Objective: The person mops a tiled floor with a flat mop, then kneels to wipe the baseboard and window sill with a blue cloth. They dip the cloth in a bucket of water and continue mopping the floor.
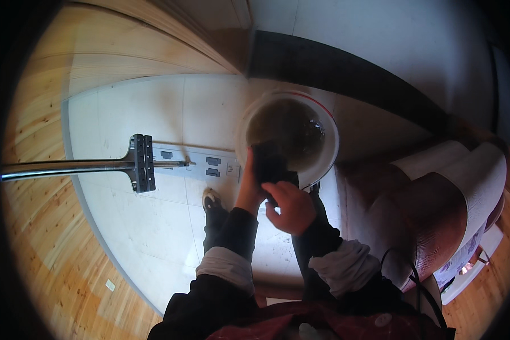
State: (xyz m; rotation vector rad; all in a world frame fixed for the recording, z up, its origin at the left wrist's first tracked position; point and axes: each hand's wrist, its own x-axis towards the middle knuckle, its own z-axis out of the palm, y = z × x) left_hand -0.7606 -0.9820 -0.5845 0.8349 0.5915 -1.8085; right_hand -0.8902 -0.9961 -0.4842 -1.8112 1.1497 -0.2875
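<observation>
A black cloth-like item is held between my two hands at the near left rim of a white basin. My left hand supports its left side, the fingers partly hidden behind it. My right hand grips its lower right part with bent fingers. Behind the item, the basin holds dark, cloudy water with light glinting on its surface. The item's exact kind is too dark to tell.
On the left a metal pole with a dark slotted head lies across the view. A floor strip with dark marks runs towards the basin. A reddish-brown and pale leather-like sofa stands at right. My shoe is left of my forearms.
</observation>
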